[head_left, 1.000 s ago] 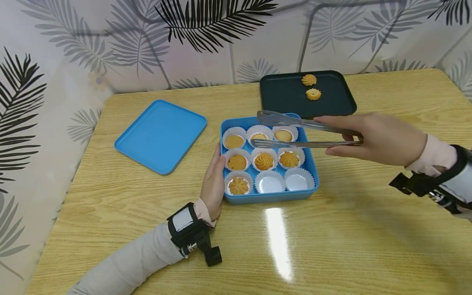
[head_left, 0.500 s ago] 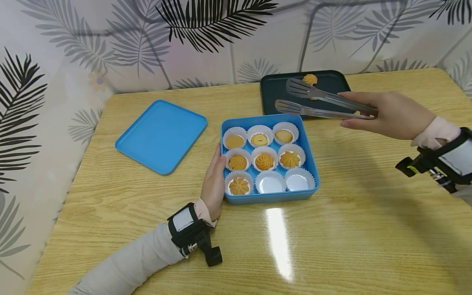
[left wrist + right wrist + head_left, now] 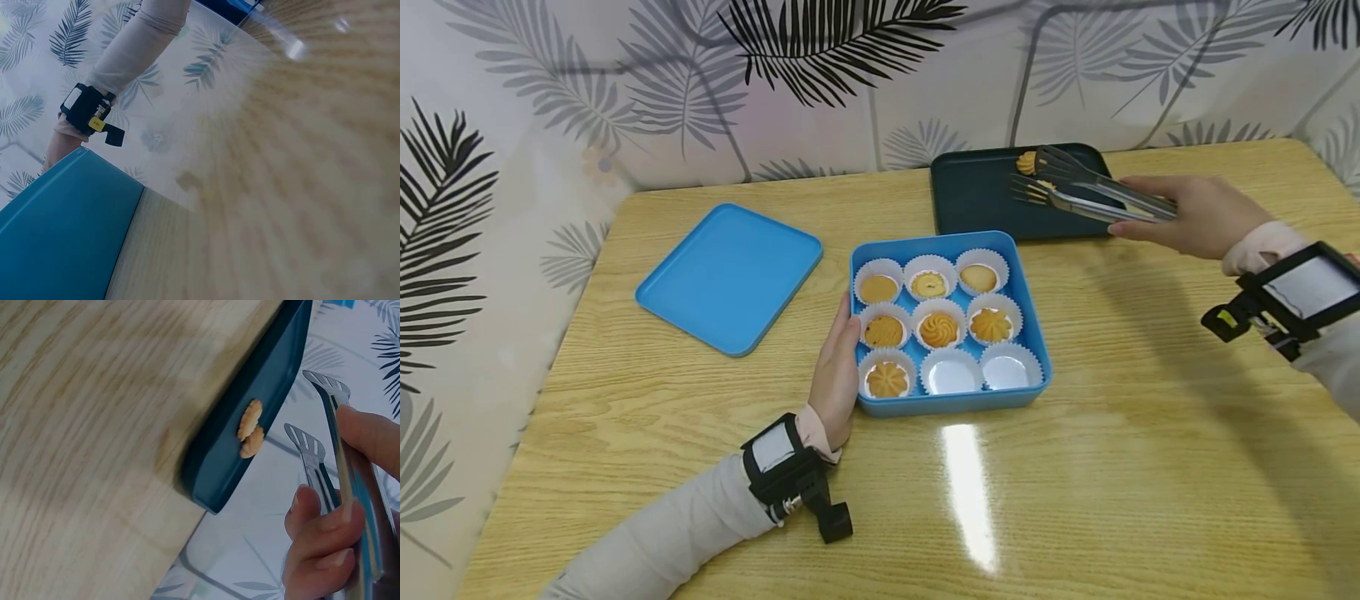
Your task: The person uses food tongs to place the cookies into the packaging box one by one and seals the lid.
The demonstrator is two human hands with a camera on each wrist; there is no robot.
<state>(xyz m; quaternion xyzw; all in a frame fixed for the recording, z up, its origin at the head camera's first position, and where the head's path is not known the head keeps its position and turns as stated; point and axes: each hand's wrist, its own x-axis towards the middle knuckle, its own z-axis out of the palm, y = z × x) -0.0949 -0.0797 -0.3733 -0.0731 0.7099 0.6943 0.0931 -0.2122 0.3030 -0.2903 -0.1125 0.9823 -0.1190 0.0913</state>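
My left hand (image 3: 833,379) lies against the left wall of a blue box (image 3: 951,406), fingers extended along it. White paper cups stand in rows inside. Most hold a cookie, such as the swirled cookie (image 3: 937,328) in the middle. Two front cups, including the corner paper cup (image 3: 1009,367), hold none. My right hand (image 3: 1206,212) grips metal tongs (image 3: 1138,197), whose slotted ends are spread above a dark tray (image 3: 973,200). Two cookies (image 3: 250,420) lie together on that tray in the right wrist view; in the head view the tongs partly cover them.
A blue lid (image 3: 728,279) lies flat on the wooden table (image 3: 700,400), left of the box. Behind the table hangs a leaf-patterned cloth (image 3: 820,92). The dark tray stands at the table's back edge, behind the box.
My right hand has carried the tongs from above the box back and right to above the dark tray. The left hand and the box have stayed put.
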